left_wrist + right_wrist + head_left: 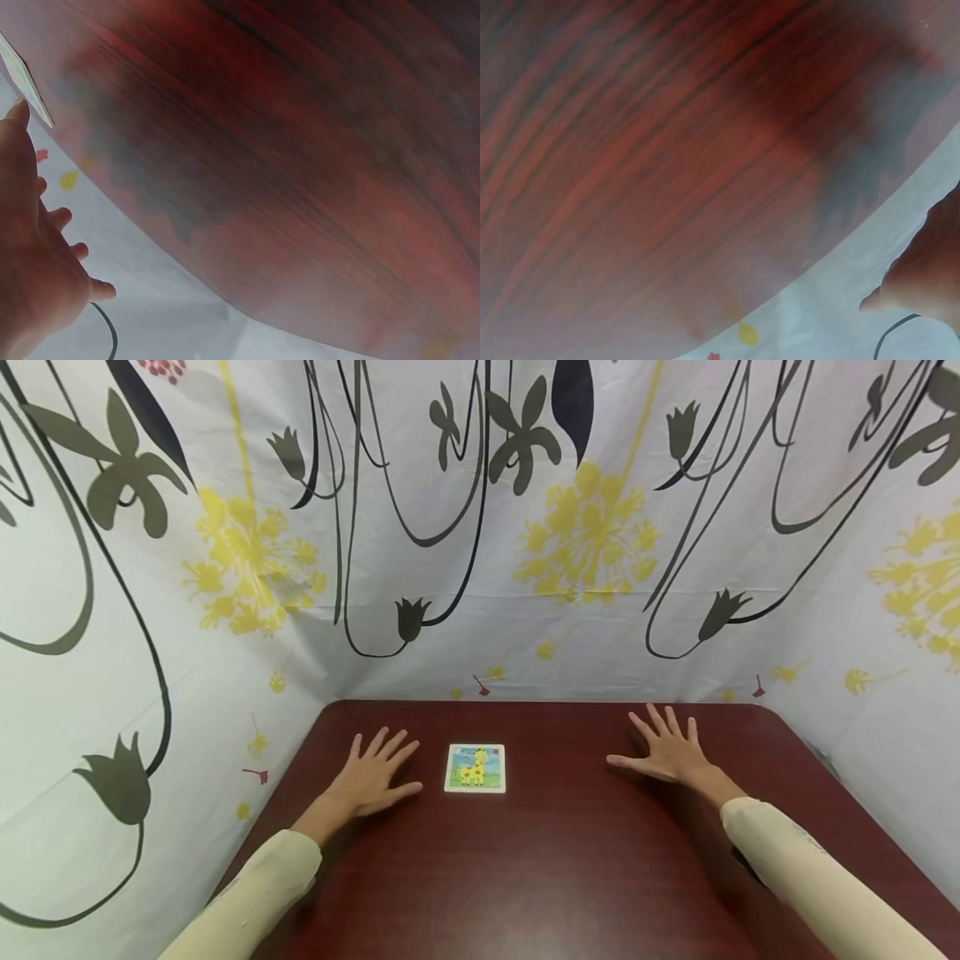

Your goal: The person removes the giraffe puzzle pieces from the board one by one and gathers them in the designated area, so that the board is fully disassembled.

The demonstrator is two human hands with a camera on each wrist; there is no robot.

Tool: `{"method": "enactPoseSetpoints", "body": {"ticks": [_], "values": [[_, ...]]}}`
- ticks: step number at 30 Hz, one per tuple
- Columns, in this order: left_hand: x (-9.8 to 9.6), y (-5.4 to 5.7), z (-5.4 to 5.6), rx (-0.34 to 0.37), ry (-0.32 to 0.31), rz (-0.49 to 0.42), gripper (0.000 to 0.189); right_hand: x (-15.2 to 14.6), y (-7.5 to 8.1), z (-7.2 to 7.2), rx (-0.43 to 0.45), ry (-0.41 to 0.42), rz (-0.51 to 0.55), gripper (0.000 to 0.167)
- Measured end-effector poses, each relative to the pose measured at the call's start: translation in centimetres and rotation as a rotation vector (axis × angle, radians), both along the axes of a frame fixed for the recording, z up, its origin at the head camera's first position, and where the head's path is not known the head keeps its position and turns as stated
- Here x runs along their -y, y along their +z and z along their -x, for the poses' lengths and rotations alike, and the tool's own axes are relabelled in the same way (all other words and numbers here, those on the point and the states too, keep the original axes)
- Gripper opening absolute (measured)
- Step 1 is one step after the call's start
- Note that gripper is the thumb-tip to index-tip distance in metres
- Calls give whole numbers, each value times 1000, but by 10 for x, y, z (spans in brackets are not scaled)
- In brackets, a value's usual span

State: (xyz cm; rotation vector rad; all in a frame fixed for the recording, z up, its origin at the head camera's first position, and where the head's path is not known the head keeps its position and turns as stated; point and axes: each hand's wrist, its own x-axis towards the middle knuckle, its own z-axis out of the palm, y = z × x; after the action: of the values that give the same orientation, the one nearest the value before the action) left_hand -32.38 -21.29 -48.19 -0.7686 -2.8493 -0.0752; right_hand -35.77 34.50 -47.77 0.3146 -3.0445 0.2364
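A square picture puzzle (476, 768) with a white border lies on the dark red table; it shows a yellow giraffe against blue and green. To its left, my left hand (371, 781) is held with fingers spread, apart from the puzzle. Farther off on the right side, my right hand (667, 753) also has its fingers spread and holds nothing. In the left wrist view the puzzle's edge (26, 81) shows at the upper left, beyond the left thumb. Only part of the right hand (922, 270) enters the right wrist view, at its right edge.
The glossy wooden table (495, 877) has rounded far corners. White cloth (465, 568) printed with grey tulips and yellow flowers hangs behind it and along both sides. Both forearms wear pale yellow sleeves (810, 868).
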Motion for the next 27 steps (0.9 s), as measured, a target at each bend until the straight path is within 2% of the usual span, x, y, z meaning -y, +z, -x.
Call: {"method": "enactPoseSetpoints", "body": {"ticks": [6,10,18,22,27], "values": [[-12,0,2,10,-47,-18,75,12,1,6,-12,22,9,111],[-19,-1,3,46,-75,-14,72,19,-1,11,-22,41,26,110],[-34,-5,5,154,-88,-52,64,40,-1,17,-7,71,16,111],[-38,-7,6,189,-85,-77,59,53,-1,19,13,82,14,111],[-41,-7,8,214,-104,-119,52,66,-3,21,-3,112,41,109]]}}
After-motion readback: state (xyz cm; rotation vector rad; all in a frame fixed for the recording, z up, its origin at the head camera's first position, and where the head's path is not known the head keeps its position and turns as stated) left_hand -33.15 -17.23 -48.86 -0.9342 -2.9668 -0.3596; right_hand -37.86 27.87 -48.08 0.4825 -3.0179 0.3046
